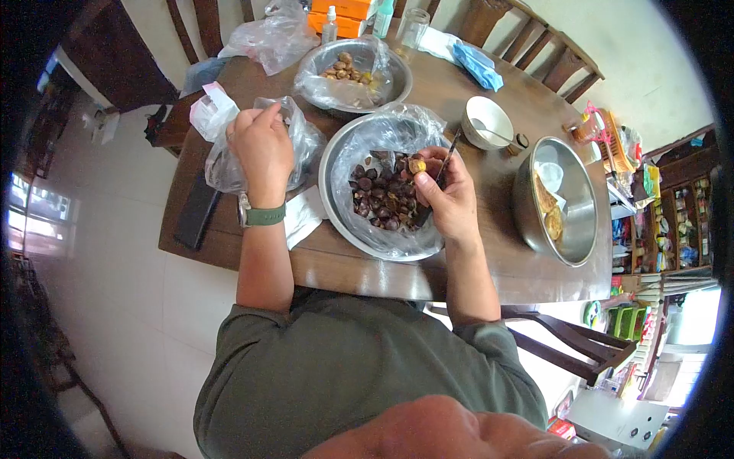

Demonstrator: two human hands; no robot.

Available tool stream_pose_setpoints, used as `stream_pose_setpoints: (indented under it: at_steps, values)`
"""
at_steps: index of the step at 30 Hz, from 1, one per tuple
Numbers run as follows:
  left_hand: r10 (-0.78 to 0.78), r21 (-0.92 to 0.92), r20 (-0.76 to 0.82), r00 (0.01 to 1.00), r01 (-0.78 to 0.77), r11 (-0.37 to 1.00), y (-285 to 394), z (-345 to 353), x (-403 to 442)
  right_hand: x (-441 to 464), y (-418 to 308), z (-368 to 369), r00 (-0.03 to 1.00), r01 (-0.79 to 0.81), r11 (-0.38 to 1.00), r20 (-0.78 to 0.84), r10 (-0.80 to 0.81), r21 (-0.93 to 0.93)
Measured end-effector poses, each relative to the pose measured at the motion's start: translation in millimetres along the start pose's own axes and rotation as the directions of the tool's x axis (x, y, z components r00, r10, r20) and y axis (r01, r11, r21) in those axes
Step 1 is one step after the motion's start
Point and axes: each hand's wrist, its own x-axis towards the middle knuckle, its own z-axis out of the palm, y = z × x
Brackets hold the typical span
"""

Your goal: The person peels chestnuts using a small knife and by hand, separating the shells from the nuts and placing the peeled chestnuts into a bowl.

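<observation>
My right hand point(453, 200) is closed over the right side of a steel basin point(326, 191). Between its thumb and fingers is a partly peeled chestnut point(417, 164), its yellow flesh showing. A dark knife point(449, 155) is held in the same hand, tilted, its lower part partly hidden. Dark brown chestnuts point(386, 195) and bits of shell fill the basin, which is lined with clear plastic. My left hand point(262, 149), with a green-strapped watch at the wrist, is above a clear plastic bag point(307, 145). Its fingers curl together, and their tips are hidden.
Behind stands a second plastic-lined bowl point(397, 74) with peeled chestnuts point(345, 70). At right are a white bowl point(489, 115) with a spoon and a large steel bowl point(579, 229). A black box-like object point(200, 214) lies near the table's left edge.
</observation>
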Motion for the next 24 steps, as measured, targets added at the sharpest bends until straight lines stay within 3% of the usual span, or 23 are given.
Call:
stream_pose_setpoints:
  at_steps: [4, 7, 9, 10, 11, 12, 14, 20, 23, 24]
  values:
    - [0.052, 0.029, 0.041, 0.998, -0.053, 0.998, -3.2, -4.3, 2.7, 0.4, 3.1, -0.5, 1.000, 0.028, 1.000, -0.013, -0.028, 0.001]
    - [0.109, -0.334, -0.113, 0.988, -0.141, 0.932, 32.2, -15.2, 0.7, -0.5, 1.7, -0.3, 1.000, 0.014, 1.000, -0.018, -0.014, -0.012]
    - [0.273, -0.649, -0.050, 0.961, -0.239, 0.722, 48.0, -14.9, -8.4, -1.0, 0.0, 1.7, 1.000, -0.002, 1.000, -0.015, 0.002, -0.007]
    - [0.311, -0.806, 0.089, 0.946, -0.115, 0.581, 55.4, -10.2, -18.4, -1.3, -0.4, 2.9, 1.000, -0.009, 1.000, -0.011, 0.009, 0.000]
    - [0.302, -0.933, 0.223, 0.927, 0.114, 0.340, 68.1, -8.3, -31.4, -1.4, -1.1, 3.9, 1.000, -0.016, 1.000, -0.007, 0.016, 0.006]
    - [0.366, -0.939, 0.277, 0.888, 0.168, 0.301, 75.8, -8.2, -38.5, -2.1, -2.1, 5.5, 1.000, -0.008, 1.000, -0.001, 0.008, 0.010]
    - [0.513, -0.937, 0.292, 0.807, 0.134, 0.322, 85.6, -13.5, -42.4, -3.5, -3.4, 7.5, 1.000, 0.007, 1.000, 0.008, -0.007, 0.020]
    - [0.539, -0.939, 0.253, 0.803, 0.071, 0.336, 89.1, -6.3, -47.6, -5.2, 2.9, 1.2, 0.998, 0.048, 0.998, 0.037, -0.046, -0.049]
    - [0.535, -0.909, 0.187, 0.824, -0.061, 0.413, 89.1, -7.6, -43.8, -5.8, 1.0, 2.9, 0.999, 0.038, 0.999, 0.017, -0.038, -0.009]
    - [0.499, -0.930, 0.236, 0.834, 0.045, 0.364, 90.0, -7.2, -46.1, -6.0, 1.0, 3.1, 0.999, 0.035, 0.999, 0.002, -0.035, 0.015]
